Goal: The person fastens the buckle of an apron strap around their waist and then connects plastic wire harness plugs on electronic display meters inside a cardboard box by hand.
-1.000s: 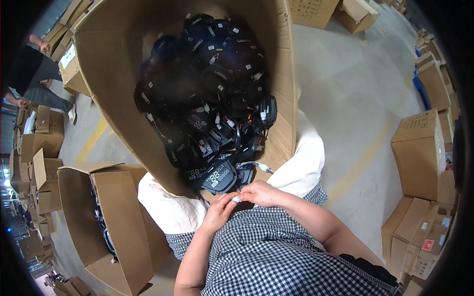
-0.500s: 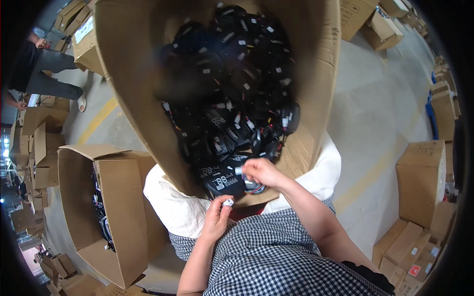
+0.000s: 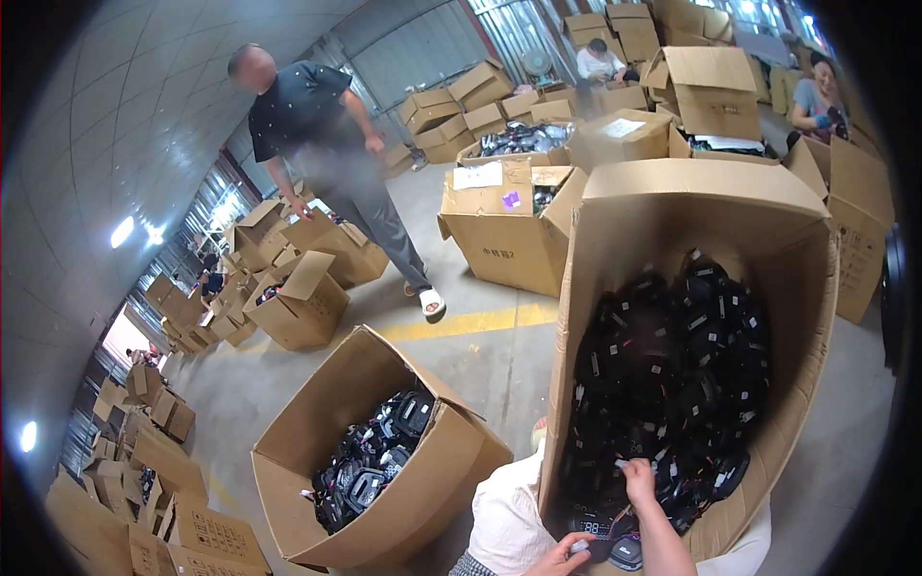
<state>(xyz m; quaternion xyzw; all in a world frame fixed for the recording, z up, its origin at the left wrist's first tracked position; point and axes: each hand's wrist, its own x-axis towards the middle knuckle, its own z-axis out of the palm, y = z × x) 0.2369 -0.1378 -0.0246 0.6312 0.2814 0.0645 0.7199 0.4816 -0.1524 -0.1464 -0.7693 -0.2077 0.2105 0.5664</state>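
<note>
In front of me a tall cardboard box (image 3: 816,317) holds a heap of black electronic units (image 3: 672,384) with cables and small white plugs. My left hand (image 3: 555,559) is low at the box's near edge, its thumb and fingers closed on a white connector (image 3: 578,545). Further into the box, my right hand (image 3: 639,483) pinches a white cable plug (image 3: 622,464) over the heap. Beneath and between the hands are a black display unit with pale digits (image 3: 590,527) and a rounded black unit (image 3: 626,553). The right fingertips are partly hidden.
A second open box (image 3: 384,470) with similar black units stands at my left. Beyond it a person in dark clothes (image 3: 327,144) stands by a yellow floor line (image 3: 471,324). More cartons (image 3: 504,235) line the back, with two seated people among them.
My view has swung left and up, so the tall box now appears at the right and the standing person shows in full. Both hands still hold white connectors.
</note>
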